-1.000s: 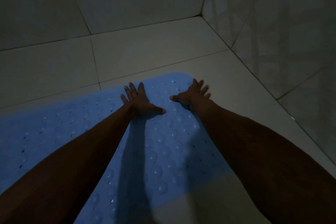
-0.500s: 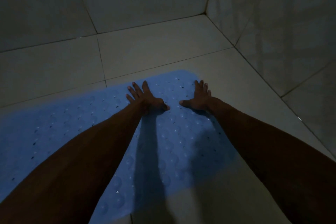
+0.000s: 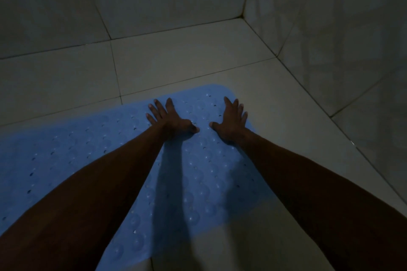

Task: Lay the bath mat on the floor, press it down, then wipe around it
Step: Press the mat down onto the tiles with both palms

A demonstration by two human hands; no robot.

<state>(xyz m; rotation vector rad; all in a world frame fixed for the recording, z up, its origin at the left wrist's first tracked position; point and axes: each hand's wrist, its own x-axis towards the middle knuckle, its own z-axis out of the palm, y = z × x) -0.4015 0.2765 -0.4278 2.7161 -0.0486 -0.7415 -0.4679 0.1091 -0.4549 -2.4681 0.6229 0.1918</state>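
Blue bath mat (image 3: pixel 105 156) lies flat on the tiled floor (image 3: pixel 187 57) near the wall corner. Left hand (image 3: pixel 170 119) and right hand (image 3: pixel 231 121) rest flat on its far end, grip open, fingers spread.

Both bare forearms reach forward from the bottom corners, converging slightly toward the middle. The left hand (image 3: pixel 167 117) lies palm down, fingers (image 3: pixel 156 108) spread and pointing away, thumb stretched out to the right. The right hand (image 3: pixel 231 120) mirrors it (palm flat too), its thumb pointing left. The two thumb tips are near but apart.
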